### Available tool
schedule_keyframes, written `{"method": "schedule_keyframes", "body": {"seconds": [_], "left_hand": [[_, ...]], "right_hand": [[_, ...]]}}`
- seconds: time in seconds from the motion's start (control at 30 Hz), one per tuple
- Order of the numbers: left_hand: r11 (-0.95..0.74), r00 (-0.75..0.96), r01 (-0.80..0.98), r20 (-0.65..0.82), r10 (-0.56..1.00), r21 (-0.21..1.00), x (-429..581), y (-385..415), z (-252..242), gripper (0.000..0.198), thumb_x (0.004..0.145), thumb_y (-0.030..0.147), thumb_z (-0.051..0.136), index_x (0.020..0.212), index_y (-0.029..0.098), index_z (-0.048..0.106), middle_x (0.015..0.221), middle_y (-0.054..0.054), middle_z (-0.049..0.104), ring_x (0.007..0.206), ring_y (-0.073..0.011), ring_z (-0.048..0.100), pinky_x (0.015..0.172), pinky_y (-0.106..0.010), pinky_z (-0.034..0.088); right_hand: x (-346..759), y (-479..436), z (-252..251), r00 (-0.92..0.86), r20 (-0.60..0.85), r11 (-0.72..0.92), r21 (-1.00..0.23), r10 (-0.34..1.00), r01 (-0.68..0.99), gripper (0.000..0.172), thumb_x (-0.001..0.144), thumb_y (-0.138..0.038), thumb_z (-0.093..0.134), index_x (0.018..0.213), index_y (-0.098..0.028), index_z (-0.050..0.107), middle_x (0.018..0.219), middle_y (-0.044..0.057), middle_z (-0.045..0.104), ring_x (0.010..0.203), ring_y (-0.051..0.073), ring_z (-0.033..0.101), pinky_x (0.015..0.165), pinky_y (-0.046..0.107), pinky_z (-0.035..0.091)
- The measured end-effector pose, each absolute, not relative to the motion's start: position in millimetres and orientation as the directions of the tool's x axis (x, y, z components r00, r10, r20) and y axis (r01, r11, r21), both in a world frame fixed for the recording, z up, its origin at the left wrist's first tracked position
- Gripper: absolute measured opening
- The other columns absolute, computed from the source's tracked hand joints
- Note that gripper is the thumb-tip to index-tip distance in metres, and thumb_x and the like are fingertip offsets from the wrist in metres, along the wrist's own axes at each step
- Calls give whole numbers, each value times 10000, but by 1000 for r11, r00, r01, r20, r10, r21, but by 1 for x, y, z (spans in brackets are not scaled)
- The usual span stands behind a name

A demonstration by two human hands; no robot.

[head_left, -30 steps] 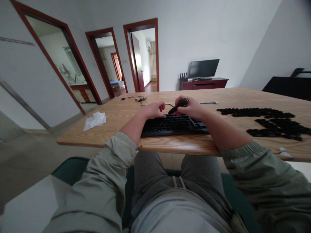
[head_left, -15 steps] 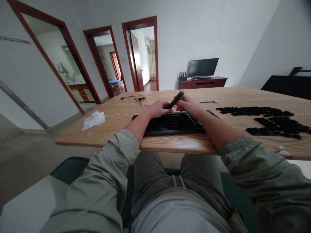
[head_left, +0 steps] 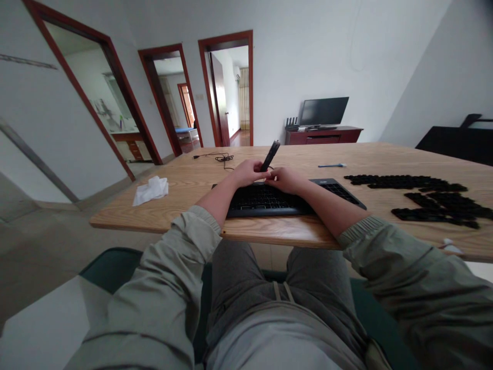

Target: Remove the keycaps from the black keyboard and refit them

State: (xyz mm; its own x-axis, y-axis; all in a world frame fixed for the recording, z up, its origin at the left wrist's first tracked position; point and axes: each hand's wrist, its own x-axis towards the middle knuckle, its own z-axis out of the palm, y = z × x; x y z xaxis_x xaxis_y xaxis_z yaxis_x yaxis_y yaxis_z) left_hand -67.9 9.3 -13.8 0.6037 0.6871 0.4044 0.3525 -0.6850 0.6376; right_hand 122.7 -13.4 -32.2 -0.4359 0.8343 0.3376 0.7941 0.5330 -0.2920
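Note:
My left hand (head_left: 247,173) is closed around the lower end of a narrow black bar (head_left: 270,155), which sticks up tilted to the right. Its exact kind is unclear. Close beside it, my right hand (head_left: 284,181) has its fingers bent and pressed together near the bar's base; what lies between them is hidden. Both hands are over a black keyboard (head_left: 269,206) lying at the table's front edge, and my wrists cover part of it. To the right, many loose black keycaps (head_left: 404,181) lie in rows, with a second group (head_left: 442,206) nearer me.
The wooden table (head_left: 127,216) carries a crumpled white tissue (head_left: 151,190) at left and a coiled black cable (head_left: 223,158) at the back. A blue brush-like stick (head_left: 331,165) lies behind the keyboard. A small white item (head_left: 450,245) sits at the right front edge.
The black bar has shifted left and stands more upright. My right hand has moved left and lower, off the bar's upper end, uncovering the keyboard's right part.

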Motion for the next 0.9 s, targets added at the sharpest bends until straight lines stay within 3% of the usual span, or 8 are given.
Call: {"method": "schedule_keyframes", "body": {"seconds": [0.2,0.5,0.6,0.7,0.9], "left_hand": [[-682,584,363,415,698,635,-71,20,-21,383,764,467,713,921,119,684,835,-39,677,780,-163,614,725,-285,449],[-654,421,462,502,756,599,-52,14,-16,315,857,469,586,778,165,567,681,3,577,635,-133,528,615,-265,381],[-608,353,493,495,794,623,-53,15,-17,381,920,514,480,743,180,534,626,4,559,585,-129,526,589,-262,376],[-578,306,497,493,814,647,-56,17,-19,423,933,549,451,718,189,508,592,11,547,561,-126,522,573,-254,374],[-560,261,475,499,826,679,-57,19,-23,489,937,588,426,662,189,481,570,3,546,530,-122,529,546,-250,375]], "right_hand": [[119,-10,-34,-424,358,520,-239,832,820,237,903,-356,588,918,-180,747,851,70,745,719,182,634,639,267,401],[116,-14,-36,-417,395,531,-245,819,811,196,891,-299,574,891,-167,719,917,91,740,798,202,648,734,295,470],[119,-17,-39,-448,428,586,-278,785,761,185,839,-215,590,973,-164,707,962,86,732,821,196,650,762,299,495],[123,-19,-44,-502,469,665,-299,727,684,318,804,-153,588,1106,-170,687,1070,92,718,919,203,658,834,316,511],[124,-21,-47,-553,472,720,-334,686,608,356,900,-263,559,1243,-214,638,1132,83,713,1004,208,666,913,360,514]]}}
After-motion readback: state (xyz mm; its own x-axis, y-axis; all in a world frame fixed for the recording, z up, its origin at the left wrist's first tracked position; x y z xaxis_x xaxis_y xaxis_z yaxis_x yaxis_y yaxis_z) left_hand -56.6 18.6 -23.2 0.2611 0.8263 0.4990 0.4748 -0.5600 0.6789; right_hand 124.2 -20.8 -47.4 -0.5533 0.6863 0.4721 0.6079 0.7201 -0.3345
